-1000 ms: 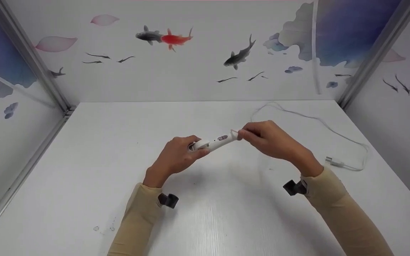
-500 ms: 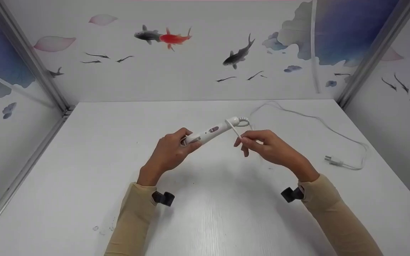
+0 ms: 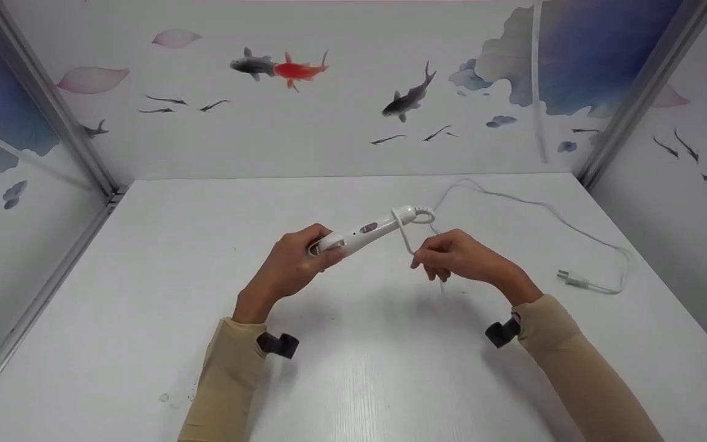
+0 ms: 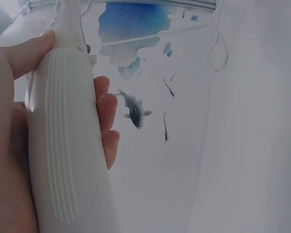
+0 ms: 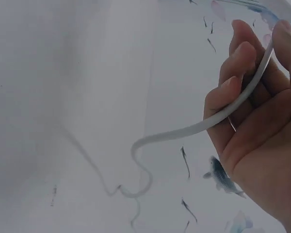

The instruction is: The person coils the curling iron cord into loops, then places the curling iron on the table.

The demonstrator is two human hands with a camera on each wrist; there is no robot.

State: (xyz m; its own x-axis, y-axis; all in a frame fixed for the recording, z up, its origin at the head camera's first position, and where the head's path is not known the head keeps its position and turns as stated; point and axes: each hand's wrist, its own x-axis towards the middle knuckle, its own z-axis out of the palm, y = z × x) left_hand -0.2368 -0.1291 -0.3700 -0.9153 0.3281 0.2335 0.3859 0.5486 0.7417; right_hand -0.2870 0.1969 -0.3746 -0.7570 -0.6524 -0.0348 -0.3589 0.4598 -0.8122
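My left hand (image 3: 292, 258) grips the wide end of a white corded hair iron (image 3: 384, 230), which points up to the right above the table. An oval switch shows on its handle. Ribs run along its casing (image 4: 63, 126) in the left wrist view, with thumb on one side and fingertips on the other. From the handle's far tip the white cord (image 3: 430, 215) makes a small loop, then crosses over the handle. My right hand (image 3: 458, 258) pinches this cord below and right of the tip; in the right wrist view, the cord (image 5: 184, 131) runs across its curled fingers.
The rest of the cord trails over the back right of the white table (image 3: 145, 307) to a two-pin plug (image 3: 571, 278). Printed panels (image 3: 329, 141) wall in the back and sides. Each sleeve carries a small black wrist camera (image 3: 283, 345).
My right hand has moved from the handle's tip down to the right, drawing the cord across the handle. My left hand and the iron have shifted slightly left.
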